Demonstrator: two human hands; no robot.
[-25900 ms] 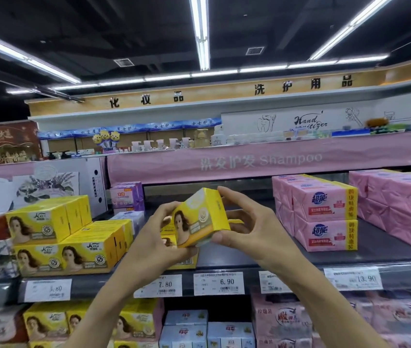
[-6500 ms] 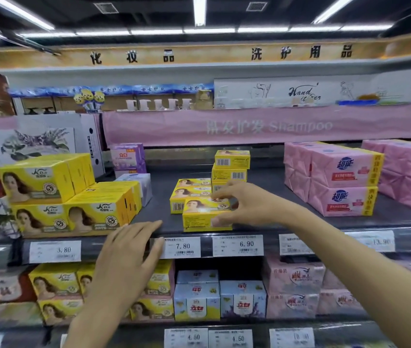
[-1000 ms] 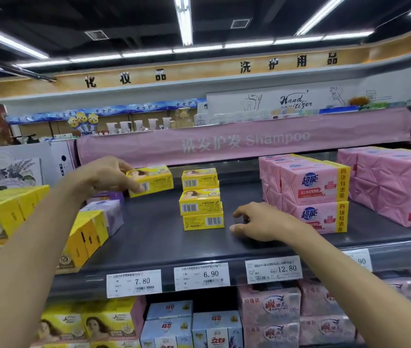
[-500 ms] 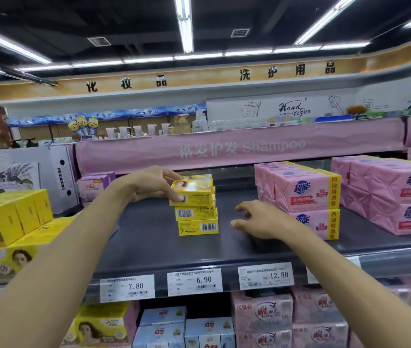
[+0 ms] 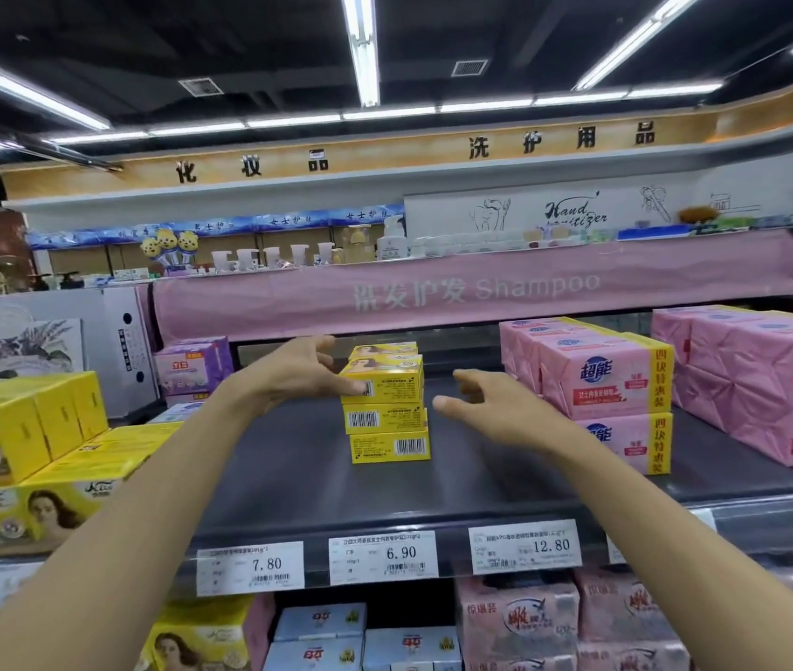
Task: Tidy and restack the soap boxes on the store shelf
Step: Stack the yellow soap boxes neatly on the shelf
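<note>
Currently mid-restack. Left hand [image 5: 297, 375] has the top box [image 5: 382, 382] of the yellow stack [image 5: 387, 421]. Thumb is on the front face by the barcode, fingers curled over the far side. Light grip; the box looks seated on the two below. Right hand [image 5: 486, 409] holds nothing, fingers spread and relaxed. It hovers just right of the stack, not touching.

The stack sits mid-shelf [image 5: 288, 472], back from the near edge, between purple boxes [image 5: 188, 368] far left and pink packs [image 5: 602, 380] on the right. Another yellow box shows just behind the top one; can't tell if it's a second pile.

Next move, my read: release left, then square the pile with both hands as side guides.
- Edges are slightly staggered; the bottom box sticks out right.
- Bottom barcode is at the right end, the upper two at the left, so that box is probably turned round. Worth flipping if faces should match.
- Risk: a one-sided push slides the top box off.

Readable text:
- Price tags [image 5: 383, 556]: 7.80, 6.90, 12.80, left to right. The stack stands above 6.90.
- Pink packs: 超能.
- Purple boxes: 立白.
- Pink banner [image 5: 476, 293]: "Shampoo" after Chinese characters.
- Wall sign [image 5: 573, 216]: "Hand", second word partly illegible.
- Print on the yellow boxes is too small to read.
</note>
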